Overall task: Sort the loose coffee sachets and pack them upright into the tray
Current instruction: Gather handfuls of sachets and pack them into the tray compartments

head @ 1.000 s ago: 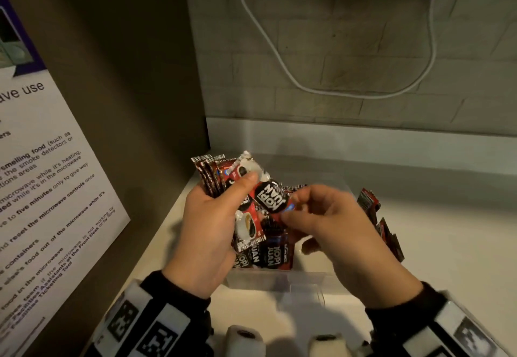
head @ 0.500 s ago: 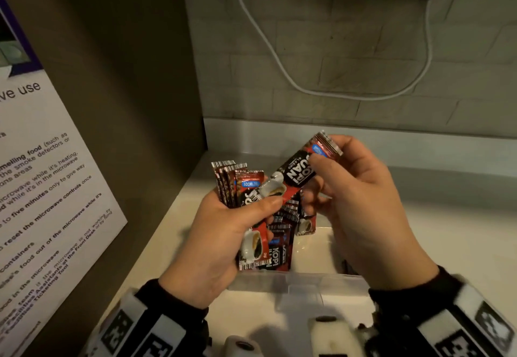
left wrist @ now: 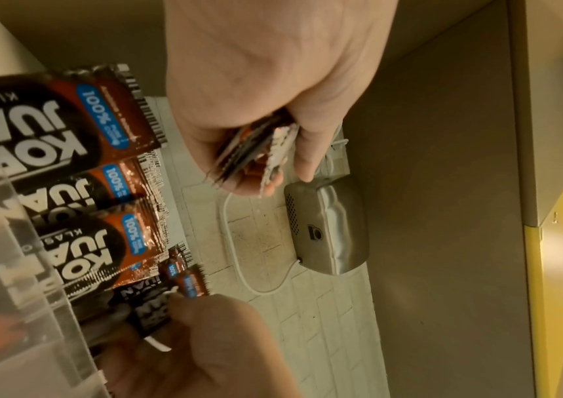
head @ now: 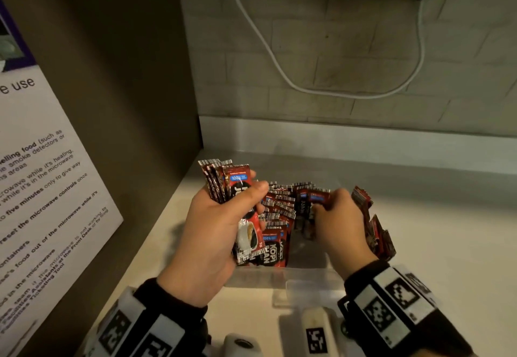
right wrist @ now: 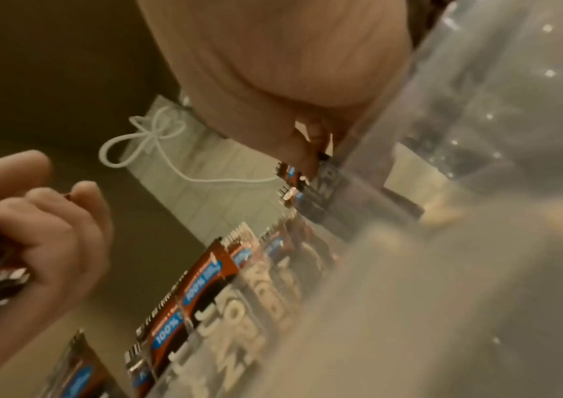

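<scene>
Red sachets (head: 275, 208) are already packed upright in the tray (head: 282, 275) at centre frame. A bundle (head: 223, 186) is gripped by the left hand (head: 212, 228); one sachet (head: 316, 198) is pinched into place by the right hand (head: 340, 225). More remains, apparently.

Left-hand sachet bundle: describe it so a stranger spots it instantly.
On the pale counter stands a clear tray of upright red-and-black sachets. At its left end the left hand grips the sachet bundle: the only sachets fanned, raised above the tray.
</scene>
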Demonstrator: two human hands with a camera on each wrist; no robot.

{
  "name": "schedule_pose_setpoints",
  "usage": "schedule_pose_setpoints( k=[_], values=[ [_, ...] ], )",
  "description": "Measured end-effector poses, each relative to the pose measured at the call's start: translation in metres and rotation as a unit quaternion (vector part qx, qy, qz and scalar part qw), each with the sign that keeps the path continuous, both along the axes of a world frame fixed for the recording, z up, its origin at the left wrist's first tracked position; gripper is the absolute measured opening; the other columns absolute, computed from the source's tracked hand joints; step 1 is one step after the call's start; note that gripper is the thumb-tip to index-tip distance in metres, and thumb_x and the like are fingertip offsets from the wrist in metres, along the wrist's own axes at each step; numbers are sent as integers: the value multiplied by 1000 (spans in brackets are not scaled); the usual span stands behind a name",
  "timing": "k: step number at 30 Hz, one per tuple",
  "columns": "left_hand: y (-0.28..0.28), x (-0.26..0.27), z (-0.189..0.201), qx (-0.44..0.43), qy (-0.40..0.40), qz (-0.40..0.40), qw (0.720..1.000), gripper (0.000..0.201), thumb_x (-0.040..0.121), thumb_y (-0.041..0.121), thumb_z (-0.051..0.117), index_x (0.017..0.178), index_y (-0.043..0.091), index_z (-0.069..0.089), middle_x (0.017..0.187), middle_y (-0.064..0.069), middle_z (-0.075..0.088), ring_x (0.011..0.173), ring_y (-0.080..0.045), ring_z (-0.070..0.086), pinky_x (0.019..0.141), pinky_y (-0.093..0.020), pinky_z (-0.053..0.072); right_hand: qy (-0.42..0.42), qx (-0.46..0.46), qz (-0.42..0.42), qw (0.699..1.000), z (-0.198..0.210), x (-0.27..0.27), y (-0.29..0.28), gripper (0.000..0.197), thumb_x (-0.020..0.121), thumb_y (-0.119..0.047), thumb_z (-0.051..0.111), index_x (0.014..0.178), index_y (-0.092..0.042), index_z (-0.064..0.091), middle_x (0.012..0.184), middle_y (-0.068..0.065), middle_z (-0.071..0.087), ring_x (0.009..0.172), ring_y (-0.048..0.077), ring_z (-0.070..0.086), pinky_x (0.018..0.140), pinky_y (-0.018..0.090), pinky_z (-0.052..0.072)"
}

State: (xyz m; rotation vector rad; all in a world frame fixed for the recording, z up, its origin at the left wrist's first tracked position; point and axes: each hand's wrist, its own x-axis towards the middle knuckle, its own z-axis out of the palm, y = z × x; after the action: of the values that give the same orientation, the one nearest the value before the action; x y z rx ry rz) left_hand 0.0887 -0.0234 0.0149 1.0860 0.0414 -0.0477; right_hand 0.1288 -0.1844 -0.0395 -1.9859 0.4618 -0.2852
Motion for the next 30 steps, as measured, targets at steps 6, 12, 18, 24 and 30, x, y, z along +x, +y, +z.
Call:
schedule_pose_setpoints(
  k=[6, 12, 18, 24, 30],
  values=[
    [-1, -1, -1, 5, -4, -4, 1000, 15, 78, 8, 69, 92, 12, 67, 62, -2, 63, 53, -9, 63, 46, -23, 50, 40, 45, 5, 998, -9, 8, 3, 12, 92, -5, 53, 92, -17, 49, 82, -2, 55, 79, 18, 58, 72, 35, 51],
    [-1, -1, -2, 3, -8, -6, 1000, 12, 80, 6, 68, 90, 12, 67, 63, -3, 61, 52, -9, 61, 47, -23, 51, 36, 55, 1, 998, -16, 12, 3, 26, 88, -2, 60, 83, -22, 45, 88, -1, 58, 90, 23, 62, 80, 41, 55],
    [-1, -1, -3, 7, -3, -11, 1000, 13, 78, 8, 69, 89, 13, 67, 62, -3, 62, 52, -10, 62, 46, -23, 51, 30, 58, -1, 998, -16, 14, 2, 21, 89, -4, 60, 99, -13, 44, 85, -2, 53, 83, 17, 57, 56, 23, 43],
    [-3, 2, -4, 28, 20, 1, 999, 10, 89, 10, 62, 95, 14, 69, 62, -3, 62, 50, -12, 58, 45, -24, 49, 12, 46, 7, 999, -15, 9, 2, 25, 87, -3, 62, 95, -16, 42, 85, -2, 54, 76, 12, 55, 53, 20, 39],
    [-3, 2, -2, 25, 17, -10, 999, 10, 91, 10, 59, 94, 8, 69, 83, -13, 75, 72, -28, 73, 67, -42, 60, -50, -36, 29, 998, 10, -10, 6, 26, 86, -16, 66, 97, -18, 42, 85, -6, 50, 75, 10, 54, 59, 24, 46]
  ],
)
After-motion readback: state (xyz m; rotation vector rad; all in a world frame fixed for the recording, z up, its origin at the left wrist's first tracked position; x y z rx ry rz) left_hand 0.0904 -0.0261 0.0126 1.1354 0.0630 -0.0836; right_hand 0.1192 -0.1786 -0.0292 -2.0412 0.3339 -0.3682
